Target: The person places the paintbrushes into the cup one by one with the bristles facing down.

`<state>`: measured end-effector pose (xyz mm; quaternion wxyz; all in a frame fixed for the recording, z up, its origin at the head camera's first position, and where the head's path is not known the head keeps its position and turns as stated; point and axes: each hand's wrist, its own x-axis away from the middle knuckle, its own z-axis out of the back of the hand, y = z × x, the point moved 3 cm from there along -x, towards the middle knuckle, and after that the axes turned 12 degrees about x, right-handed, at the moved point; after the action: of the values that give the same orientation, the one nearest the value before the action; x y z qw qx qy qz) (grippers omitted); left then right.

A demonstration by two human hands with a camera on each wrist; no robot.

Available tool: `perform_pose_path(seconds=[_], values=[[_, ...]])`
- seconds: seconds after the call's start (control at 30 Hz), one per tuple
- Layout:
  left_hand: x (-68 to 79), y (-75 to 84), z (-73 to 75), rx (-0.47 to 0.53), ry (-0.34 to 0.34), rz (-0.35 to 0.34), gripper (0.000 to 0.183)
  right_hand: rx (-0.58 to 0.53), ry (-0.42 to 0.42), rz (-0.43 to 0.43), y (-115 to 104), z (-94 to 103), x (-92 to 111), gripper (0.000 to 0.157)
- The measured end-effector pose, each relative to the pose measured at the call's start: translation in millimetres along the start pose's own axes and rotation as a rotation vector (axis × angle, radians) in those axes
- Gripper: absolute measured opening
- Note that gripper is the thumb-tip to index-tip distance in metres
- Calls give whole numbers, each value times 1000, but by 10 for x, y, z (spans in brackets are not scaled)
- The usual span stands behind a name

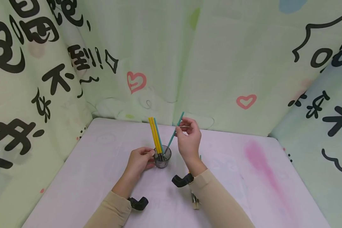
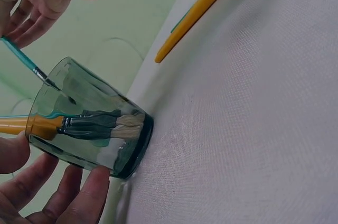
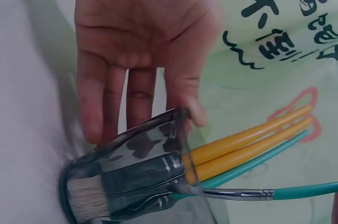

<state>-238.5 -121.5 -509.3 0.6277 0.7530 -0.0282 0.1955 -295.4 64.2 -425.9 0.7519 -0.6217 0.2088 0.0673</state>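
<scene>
A clear, smoky drinking glass (image 1: 161, 163) stands on the table, and my left hand (image 1: 140, 160) holds it from the left side with thumb and fingers. Bristles down inside it are two yellow-handled paintbrushes (image 1: 155, 134) and a teal-handled paintbrush (image 1: 158, 135). Another thin teal paintbrush (image 1: 172, 138) is pinched in my right hand (image 1: 189, 137), tilted to the right. Its dark tip (image 2: 69, 98) lies inside the glass mouth in the left wrist view, above the other bristles. In the right wrist view, the flat pale bristles (image 3: 87, 197) sit near the glass bottom.
More paintbrushes (image 1: 196, 204) lie on the table, partly hidden under my right forearm; a yellow handle (image 2: 195, 20) among them shows in the left wrist view. Curtains with writing and hearts (image 1: 136, 82) enclose the pale table (image 1: 233, 190) at the back and both sides.
</scene>
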Motion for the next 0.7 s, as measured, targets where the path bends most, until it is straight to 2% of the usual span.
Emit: perform_pose_path(seconds=[0.23,0.7], values=[[0,8,-1,-10,-3,-16,18,102,-66,21,88,-86,-4,33],[16,16,-15,-15,12,-8,18,171,-159,-91,251,-221,41,32]])
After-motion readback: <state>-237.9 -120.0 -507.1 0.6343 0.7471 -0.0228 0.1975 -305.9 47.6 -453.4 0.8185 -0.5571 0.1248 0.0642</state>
